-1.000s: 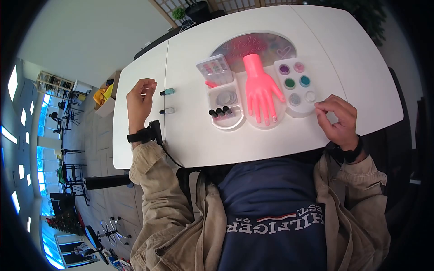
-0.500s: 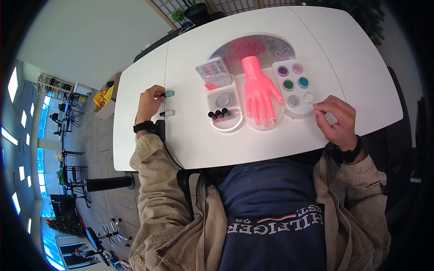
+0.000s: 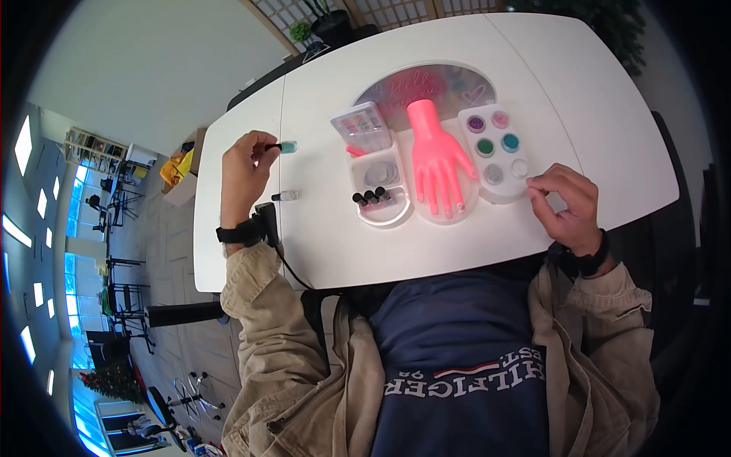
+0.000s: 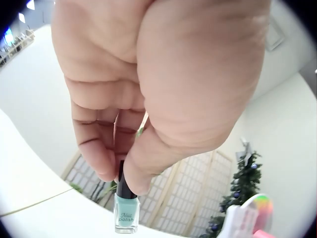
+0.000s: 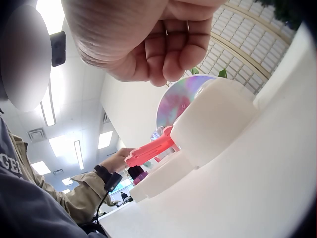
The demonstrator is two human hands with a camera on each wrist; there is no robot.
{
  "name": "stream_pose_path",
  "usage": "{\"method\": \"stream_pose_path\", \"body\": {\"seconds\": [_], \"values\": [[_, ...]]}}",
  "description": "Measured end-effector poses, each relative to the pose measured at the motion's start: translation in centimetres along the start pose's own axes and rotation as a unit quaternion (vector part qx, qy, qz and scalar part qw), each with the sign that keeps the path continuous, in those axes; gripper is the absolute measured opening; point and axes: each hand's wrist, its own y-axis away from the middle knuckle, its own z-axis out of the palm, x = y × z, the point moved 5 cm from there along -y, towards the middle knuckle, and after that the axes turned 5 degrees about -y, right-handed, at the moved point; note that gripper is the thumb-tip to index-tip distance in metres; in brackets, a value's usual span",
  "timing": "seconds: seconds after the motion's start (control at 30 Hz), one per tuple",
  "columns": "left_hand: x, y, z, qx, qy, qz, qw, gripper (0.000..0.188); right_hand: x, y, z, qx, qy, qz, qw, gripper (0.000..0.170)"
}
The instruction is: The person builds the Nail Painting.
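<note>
My left hand (image 3: 250,171) pinches the black cap of a teal nail polish bottle (image 3: 288,147) between thumb and fingers. In the left wrist view the bottle (image 4: 127,216) hangs upright below the thumb. A clear polish bottle (image 3: 286,196) lies on the table near that wrist. My right hand (image 3: 567,206) hovers by the lower corner of a white tray with round glitter pots (image 3: 493,194), fingers curled toward the thumb; it holds nothing that shows. A pink model hand (image 3: 435,156) lies palm-down or palm-up, I cannot tell, between the tray and an organizer.
The white organizer (image 3: 392,219) holds several black-capped bottles (image 3: 371,196), a round clear item and a raised clear case (image 3: 363,128). An arched printed panel (image 3: 457,84) stands behind the model hand. A cable (image 3: 293,272) runs from the left wrist over the table's near edge.
My left hand reached the teal bottle, took hold of its cap and lifted it slightly away from its former spot. The right hand has stayed nearly still.
</note>
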Motion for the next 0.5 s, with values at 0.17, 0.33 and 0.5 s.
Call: {"method": "stream_pose_path", "body": {"seconds": [0.17,0.33,0.5], "values": [[9.0,1.8,-1.6,0.014,0.083,0.114,0.99,0.02,0.1,0.0,0.0,-0.003,0.0,0.003,1.0,0.016],[15.7,4.4,-0.2,-0.051,0.091,0.212,0.972,0.027,-0.1,0.0,-0.1,-0.002,0.003,0.001,1.0,0.016],[16.5,5.0,3.5,-0.094,0.102,0.211,0.968,0.039,-0.1,0.0,-0.2,-0.002,-0.001,-0.002,1.0,0.016]]}}
